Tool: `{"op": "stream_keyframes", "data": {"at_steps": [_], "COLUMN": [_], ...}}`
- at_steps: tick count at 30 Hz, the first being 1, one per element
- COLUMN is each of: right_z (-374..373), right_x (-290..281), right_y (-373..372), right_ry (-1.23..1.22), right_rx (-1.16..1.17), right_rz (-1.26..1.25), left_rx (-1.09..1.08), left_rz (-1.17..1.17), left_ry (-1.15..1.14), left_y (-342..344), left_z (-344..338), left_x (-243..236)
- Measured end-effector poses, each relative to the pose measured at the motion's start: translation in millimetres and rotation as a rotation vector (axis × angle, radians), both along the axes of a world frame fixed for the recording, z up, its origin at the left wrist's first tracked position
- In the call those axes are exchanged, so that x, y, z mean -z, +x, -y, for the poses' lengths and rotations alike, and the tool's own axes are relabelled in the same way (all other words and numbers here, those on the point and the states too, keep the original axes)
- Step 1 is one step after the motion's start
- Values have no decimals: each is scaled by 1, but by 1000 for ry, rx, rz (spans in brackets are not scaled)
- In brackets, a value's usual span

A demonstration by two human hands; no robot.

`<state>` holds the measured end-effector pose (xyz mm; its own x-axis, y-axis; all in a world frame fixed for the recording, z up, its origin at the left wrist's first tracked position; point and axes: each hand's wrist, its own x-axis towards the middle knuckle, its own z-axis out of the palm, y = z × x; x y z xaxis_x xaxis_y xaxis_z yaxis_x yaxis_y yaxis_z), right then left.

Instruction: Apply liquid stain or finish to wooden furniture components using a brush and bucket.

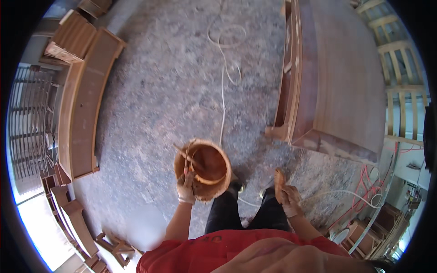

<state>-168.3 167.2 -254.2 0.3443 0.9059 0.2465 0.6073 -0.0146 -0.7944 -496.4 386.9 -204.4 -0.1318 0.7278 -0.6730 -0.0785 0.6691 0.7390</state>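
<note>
My left hand [185, 187], in a pale stained glove, is closed around the thin handle of a bucket [215, 193]. The bucket's rim is thickly crusted with orange-brown residue, and orange-brown material coats its inside. A stick-like tool [195, 163] leans in it across the rim; its lower end is hard to make out. My right hand [290, 200], also gloved, hangs beside my right leg. Its fingers are closed on an elongated orange-brown piece [279, 181] that sticks out ahead of them; its kind is unclear.
To the right lies a large wooden furniture piece [346, 86] with a wide panel. A long wooden cabinet [84, 118] stands at left. A pale hose or cable [223, 100] trails over the grey floor [159, 91]. Red hoses [364, 186] and slatted wooden racks [400, 68] are at right.
</note>
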Motion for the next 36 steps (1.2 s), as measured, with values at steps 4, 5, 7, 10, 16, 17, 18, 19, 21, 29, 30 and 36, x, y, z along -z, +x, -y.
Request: {"op": "stream_keyframes", "data": {"at_steps": [4,5,7,10,16,17,18,19,21,29,30,36], "right_z": [21,24,44,7,6,9,6,1,-10,-326,-380,-624], "right_x": [-7,-7,-6,-44,-55,-37,-29,-21,-10,-107,-122,-171], "right_y": [44,69,91,97,148,167,182,198,223,284,285,269], "right_ry": [-15,-26,-52,-87,-567,-542,-568,-502,-370,-429,-436,-317], "right_rx": [205,243,316,368,455,423,421,465,571,380,314,256], "right_rz": [-583,-739,-1060,-1403,-1146,-1179,-1183,-1236,-1346,-985,-1039,-961], "left_rx": [-186,-264,-412,-517,-807,-872,-886,-735,-417,460,400,97], "left_rz": [27,24,15,-12,-26,-21,-37,23,129,510,508,529], "left_ry": [-40,-65,-117,-154,-332,-375,-388,-290,-109,482,491,507], "left_y": [-54,-64,-80,-120,-205,-205,-200,-198,-180,-60,-60,-55], "left_z": [-10,-13,-20,-28,-28,-27,-9,-17,-41,-204,-218,-345], "left_x": [-56,-70,-90,-80,-30,-29,-41,-53,-88,-142,-136,-97]}}
